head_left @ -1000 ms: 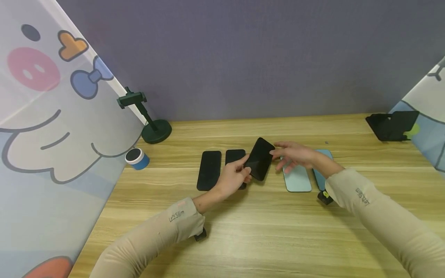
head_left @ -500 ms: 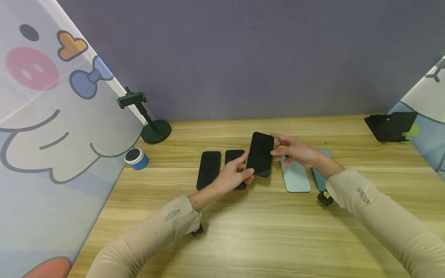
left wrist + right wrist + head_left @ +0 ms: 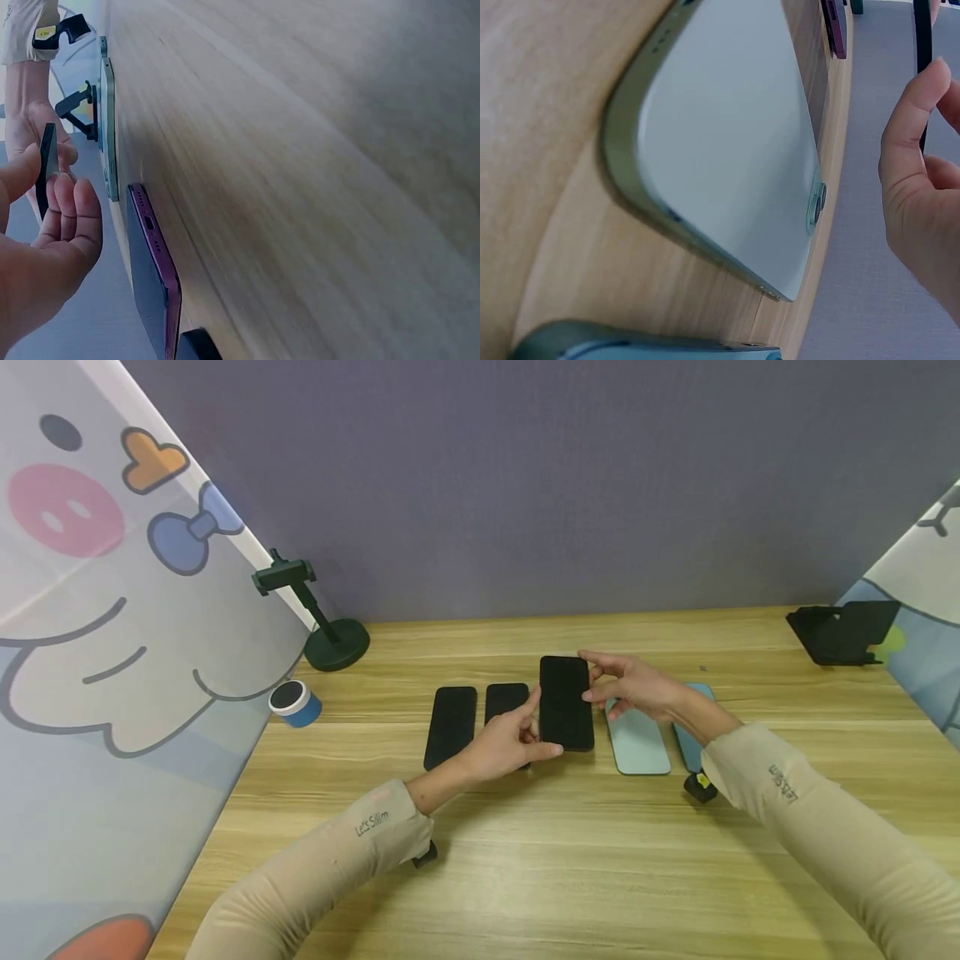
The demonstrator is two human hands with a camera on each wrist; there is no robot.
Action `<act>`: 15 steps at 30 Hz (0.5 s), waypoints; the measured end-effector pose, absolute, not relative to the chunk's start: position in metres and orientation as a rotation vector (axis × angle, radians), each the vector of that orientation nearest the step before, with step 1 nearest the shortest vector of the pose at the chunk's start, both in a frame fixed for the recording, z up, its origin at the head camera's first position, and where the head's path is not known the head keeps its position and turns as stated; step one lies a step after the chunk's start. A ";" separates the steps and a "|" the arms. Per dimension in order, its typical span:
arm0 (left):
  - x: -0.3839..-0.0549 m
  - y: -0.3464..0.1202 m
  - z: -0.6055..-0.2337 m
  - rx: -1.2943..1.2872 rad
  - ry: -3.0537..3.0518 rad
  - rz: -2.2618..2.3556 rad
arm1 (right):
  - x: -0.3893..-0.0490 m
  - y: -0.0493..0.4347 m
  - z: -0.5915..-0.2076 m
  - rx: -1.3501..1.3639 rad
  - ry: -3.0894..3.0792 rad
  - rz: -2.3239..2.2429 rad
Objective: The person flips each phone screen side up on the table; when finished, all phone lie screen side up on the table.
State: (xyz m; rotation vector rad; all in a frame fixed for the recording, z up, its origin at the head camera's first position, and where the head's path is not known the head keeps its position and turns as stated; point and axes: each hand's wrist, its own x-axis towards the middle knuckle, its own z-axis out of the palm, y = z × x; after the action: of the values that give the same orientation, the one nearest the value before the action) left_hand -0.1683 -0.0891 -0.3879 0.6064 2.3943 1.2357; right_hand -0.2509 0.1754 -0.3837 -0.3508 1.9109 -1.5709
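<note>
A phone with a black screen (image 3: 566,703) is held above the table between both hands, its screen toward the head camera. My left hand (image 3: 504,743) pinches its lower left edge, the thumb at the bottom corner. On the opposite side, my right hand (image 3: 636,687) grips the right edge with thumb and fingers. The left wrist view shows the phone edge-on and thin (image 3: 46,154), off the wood. Below the left hand lies a phone with a purple frame (image 3: 154,255). Beside the right hand, a pale green phone (image 3: 727,135) rests back up.
Farther left lies another dark phone (image 3: 450,727); a blue phone (image 3: 693,743) sits right of the pale green one. A dark green stand (image 3: 337,643) and a blue-and-white jar (image 3: 296,703) are at the left. A black folding stand (image 3: 846,633) stands back right, near the grey partition (image 3: 525,485).
The held phone has turned from a slant to nearly straight, rising and then dropping slightly. The left thumb has moved to its bottom corner, and the right hand has closed on its right edge.
</note>
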 end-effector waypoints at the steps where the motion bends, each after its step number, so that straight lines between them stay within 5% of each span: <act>1: -0.168 -0.089 -0.388 0.609 2.391 1.222 | -0.251 0.176 -0.384 -0.359 1.914 -1.560; 15: -0.171 -0.091 -0.395 0.614 2.430 1.117 | -0.250 0.174 -0.388 -0.371 1.918 -1.522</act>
State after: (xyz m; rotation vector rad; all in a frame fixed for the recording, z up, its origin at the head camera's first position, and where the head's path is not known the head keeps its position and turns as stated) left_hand -0.1713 -0.0909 -0.3951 0.6142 2.4305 1.1175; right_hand -0.2497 0.1739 -0.3875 -0.3710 1.9183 -1.5221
